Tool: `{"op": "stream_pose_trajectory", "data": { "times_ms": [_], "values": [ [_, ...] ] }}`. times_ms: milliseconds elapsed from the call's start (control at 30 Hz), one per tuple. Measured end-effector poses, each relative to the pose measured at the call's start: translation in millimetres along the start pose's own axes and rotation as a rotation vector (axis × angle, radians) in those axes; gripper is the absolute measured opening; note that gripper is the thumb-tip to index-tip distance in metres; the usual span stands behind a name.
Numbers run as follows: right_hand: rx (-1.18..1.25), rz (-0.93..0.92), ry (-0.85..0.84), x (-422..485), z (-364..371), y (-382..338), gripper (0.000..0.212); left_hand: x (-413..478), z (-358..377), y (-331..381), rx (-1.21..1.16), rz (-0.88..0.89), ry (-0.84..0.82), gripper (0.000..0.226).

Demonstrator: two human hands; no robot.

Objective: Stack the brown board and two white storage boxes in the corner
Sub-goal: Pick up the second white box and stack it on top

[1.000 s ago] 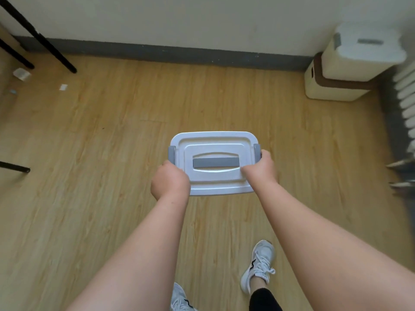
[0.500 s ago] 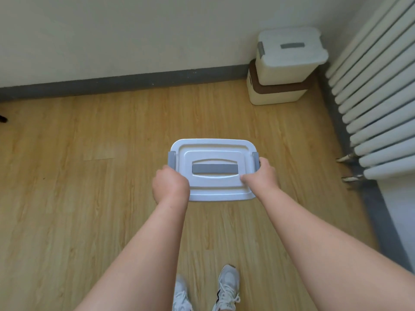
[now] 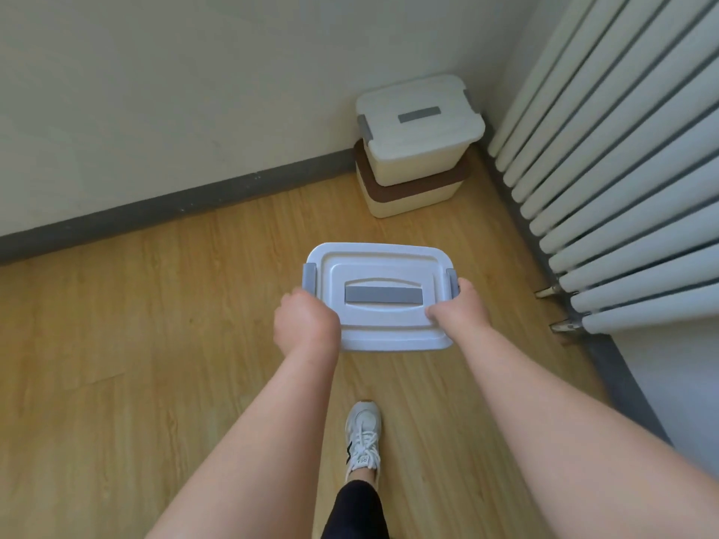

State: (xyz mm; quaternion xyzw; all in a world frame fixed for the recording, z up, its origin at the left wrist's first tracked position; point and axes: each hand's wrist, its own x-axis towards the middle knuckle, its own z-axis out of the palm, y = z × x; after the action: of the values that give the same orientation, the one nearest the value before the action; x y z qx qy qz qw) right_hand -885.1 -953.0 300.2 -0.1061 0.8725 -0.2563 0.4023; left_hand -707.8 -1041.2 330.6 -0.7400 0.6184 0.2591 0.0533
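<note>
I carry a white storage box (image 3: 379, 266) with a grey lid handle and grey side clips, level above the floor. My left hand (image 3: 305, 324) grips its left side and my right hand (image 3: 461, 311) grips its right side. In the corner stands a stack: a cream box at the bottom (image 3: 412, 198), the brown board (image 3: 393, 188) on it, and another white storage box (image 3: 418, 122) on top. The carried box is in front of the stack, apart from it.
A white radiator (image 3: 622, 169) runs along the right wall, with metal pipe ends (image 3: 560, 326) near the floor. A grey baseboard (image 3: 175, 208) lines the far wall. My white shoe (image 3: 363, 437) is on the wooden floor below the box.
The view has swung right and closer to the corner. The stack now sits nearer and more central, and the radiator fills more of the right side. My grip on the box is unchanged.
</note>
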Motion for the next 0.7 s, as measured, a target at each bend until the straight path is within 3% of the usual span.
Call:
{"op": "stream_pose_trajectory", "data": {
  "times_ms": [400, 700],
  "values": [
    [0.033, 0.035, -0.026, 127, -67, -81, 0.09, 88, 13, 147, -0.034, 0.064, -0.041, 0.03],
    [-0.004, -0.068, -0.08, 234, -118, -140, 0.086, 134, 38, 244, -0.08, 0.007, -0.019, 0.03]
  ]
}}
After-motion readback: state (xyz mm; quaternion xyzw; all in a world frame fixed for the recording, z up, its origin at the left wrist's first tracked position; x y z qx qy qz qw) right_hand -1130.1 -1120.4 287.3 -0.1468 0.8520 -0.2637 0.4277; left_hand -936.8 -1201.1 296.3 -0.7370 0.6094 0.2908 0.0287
